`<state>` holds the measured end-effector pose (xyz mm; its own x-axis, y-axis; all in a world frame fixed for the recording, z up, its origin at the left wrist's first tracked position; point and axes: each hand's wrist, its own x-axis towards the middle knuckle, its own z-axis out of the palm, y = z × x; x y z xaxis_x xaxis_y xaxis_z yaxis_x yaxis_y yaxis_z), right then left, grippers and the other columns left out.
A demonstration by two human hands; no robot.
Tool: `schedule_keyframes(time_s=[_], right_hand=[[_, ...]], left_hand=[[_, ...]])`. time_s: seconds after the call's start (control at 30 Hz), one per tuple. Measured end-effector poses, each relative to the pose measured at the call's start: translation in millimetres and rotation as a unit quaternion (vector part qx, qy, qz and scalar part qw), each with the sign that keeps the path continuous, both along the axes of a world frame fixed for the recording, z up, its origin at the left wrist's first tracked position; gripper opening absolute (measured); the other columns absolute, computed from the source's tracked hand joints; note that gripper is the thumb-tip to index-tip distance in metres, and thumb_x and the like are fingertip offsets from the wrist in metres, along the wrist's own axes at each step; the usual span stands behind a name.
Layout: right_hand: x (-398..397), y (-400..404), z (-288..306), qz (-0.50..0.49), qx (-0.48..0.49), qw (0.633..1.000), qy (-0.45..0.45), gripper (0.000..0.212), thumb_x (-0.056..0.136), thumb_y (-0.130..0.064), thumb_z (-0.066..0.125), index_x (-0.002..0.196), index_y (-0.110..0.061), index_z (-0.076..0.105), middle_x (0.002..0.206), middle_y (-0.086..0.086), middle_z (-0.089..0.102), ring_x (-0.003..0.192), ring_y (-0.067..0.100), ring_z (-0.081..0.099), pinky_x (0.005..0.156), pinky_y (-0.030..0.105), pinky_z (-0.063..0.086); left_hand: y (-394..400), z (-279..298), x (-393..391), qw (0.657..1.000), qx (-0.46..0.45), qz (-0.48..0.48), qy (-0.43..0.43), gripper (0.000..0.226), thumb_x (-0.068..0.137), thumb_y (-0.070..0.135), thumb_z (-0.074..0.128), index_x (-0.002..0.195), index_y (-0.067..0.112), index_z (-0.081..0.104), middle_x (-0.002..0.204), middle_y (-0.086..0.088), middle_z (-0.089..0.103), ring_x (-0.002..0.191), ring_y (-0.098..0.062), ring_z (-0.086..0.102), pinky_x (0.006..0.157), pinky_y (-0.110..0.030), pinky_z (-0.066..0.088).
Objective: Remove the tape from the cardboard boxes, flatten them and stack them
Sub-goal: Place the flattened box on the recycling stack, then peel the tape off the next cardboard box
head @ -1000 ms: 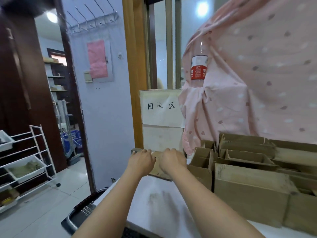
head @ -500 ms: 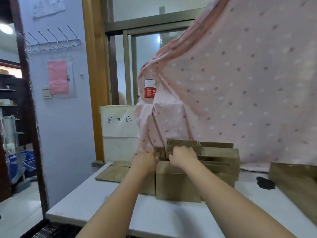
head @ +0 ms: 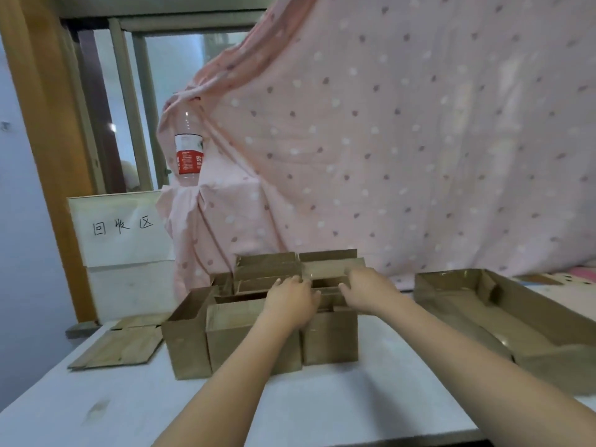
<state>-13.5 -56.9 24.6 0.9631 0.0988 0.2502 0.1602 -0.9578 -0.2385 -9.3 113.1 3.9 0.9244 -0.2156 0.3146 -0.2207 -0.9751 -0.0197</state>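
Note:
A cluster of several small open brown cardboard boxes (head: 245, 337) stands in the middle of the white table (head: 354, 401). My left hand (head: 290, 303) rests on top of the cluster, its fingers curled over the rim of a middle box (head: 329, 340). My right hand (head: 369, 290) is just to the right, with thumb and fingers curled round that box's upper edge. A flattened cardboard piece (head: 119, 345) lies on the table to the left of the cluster. Whether there is tape on the boxes I cannot make out.
A large shallow cardboard tray (head: 477, 321) sits at the right. A white box with a handwritten sign (head: 125, 233) stands at the back left by a wooden door frame. A pink dotted cloth (head: 387, 140) hangs behind, with a plastic bottle (head: 188, 153) beside it.
Both hands left the flattened cardboard at the table's left end and moved right onto the cluster of boxes. My view swung right and closer.

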Motion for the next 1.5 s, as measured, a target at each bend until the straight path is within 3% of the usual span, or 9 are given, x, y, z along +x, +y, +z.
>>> schedule_keyframes(time_s=[0.1,0.23,0.33,0.53,0.8,0.97,1.13,1.4,1.5], right_hand=[[11,-20,-15,0.011,0.029,0.999,0.015,0.037,0.100,-0.036,0.044,0.123,-0.010,0.058,0.116,0.014,0.065,0.102,0.032,0.061,0.077,0.036,0.050],[24,-32,-41,0.016,0.081,0.995,0.053,0.041,0.098,-0.033,0.050,0.131,-0.008,0.055,0.128,0.015,0.061,0.117,0.034,0.057,0.094,0.042,0.050],[37,-36,-63,0.031,0.112,0.989,0.094,0.033,0.095,-0.029,0.054,0.123,-0.012,0.060,0.122,0.011,0.065,0.114,0.032,0.060,0.093,0.039,0.051],[55,-41,-102,0.029,0.147,0.973,0.178,0.055,0.093,-0.031,0.061,0.141,-0.008,0.047,0.137,0.012,0.057,0.121,0.029,0.057,0.098,0.033,0.049],[60,-58,-127,0.042,0.220,0.950,0.216,0.088,0.086,-0.035,0.073,0.157,-0.020,0.024,0.149,0.004,0.045,0.127,0.021,0.053,0.097,0.025,0.044],[56,-74,-123,0.071,0.256,0.936,0.232,0.114,0.073,-0.048,0.085,0.158,-0.030,0.011,0.151,-0.001,0.038,0.129,0.015,0.049,0.093,0.023,0.042],[47,-90,-118,0.107,0.319,0.916,0.219,0.104,0.068,-0.041,0.090,0.152,-0.036,0.027,0.129,-0.015,0.056,0.113,-0.002,0.059,0.098,0.023,0.049],[18,-98,-83,0.109,0.272,0.940,0.177,0.081,0.073,-0.032,0.089,0.135,-0.043,0.039,0.119,-0.024,0.054,0.098,-0.013,0.059,0.083,0.009,0.048],[8,-94,-72,0.114,0.210,0.961,0.141,0.084,0.068,-0.037,0.091,0.132,-0.045,0.036,0.125,-0.024,0.047,0.106,-0.013,0.050,0.084,0.005,0.042]], left_hand=[[-14,-6,6,0.999,0.013,-0.030,0.006,0.050,0.103,0.042,0.035,0.141,0.011,0.047,0.140,-0.012,0.053,0.129,-0.030,0.049,0.113,-0.042,0.029],[-32,-16,9,0.997,0.036,-0.063,0.028,0.052,0.098,0.042,0.048,0.141,0.013,0.047,0.138,-0.010,0.053,0.127,-0.031,0.049,0.110,-0.041,0.033],[-43,-25,19,0.995,0.056,-0.074,0.039,0.041,0.094,0.034,0.056,0.128,0.011,0.054,0.131,-0.012,0.057,0.121,-0.031,0.053,0.101,-0.039,0.039],[-51,-50,47,0.993,0.062,-0.078,0.061,0.032,0.088,0.020,0.059,0.119,0.015,0.062,0.117,-0.009,0.066,0.110,-0.032,0.058,0.089,-0.037,0.043],[-48,-63,65,0.987,-0.094,-0.094,0.091,0.006,0.090,0.029,0.067,0.096,0.031,0.066,0.106,0.001,0.069,0.104,-0.027,0.061,0.081,-0.038,0.051],[-45,-60,57,0.972,-0.190,-0.112,0.084,0.016,0.089,0.037,0.069,0.103,0.030,0.069,0.104,0.006,0.070,0.102,-0.021,0.062,0.083,-0.040,0.054],[-46,-52,40,0.935,-0.301,-0.161,0.097,0.008,0.090,0.028,0.070,0.092,0.021,0.073,0.085,0.007,0.071,0.085,-0.012,0.065,0.078,-0.040,0.054],[-27,-58,13,0.857,-0.469,-0.172,0.128,0.010,0.090,0.026,0.071,0.098,0.031,0.072,0.095,0.012,0.073,0.092,-0.010,0.069,0.085,-0.043,0.058],[-20,-51,2,0.872,-0.453,-0.175,0.052,0.019,0.086,0.024,0.075,0.101,0.035,0.069,0.095,0.014,0.068,0.093,-0.003,0.064,0.087,-0.025,0.054]])
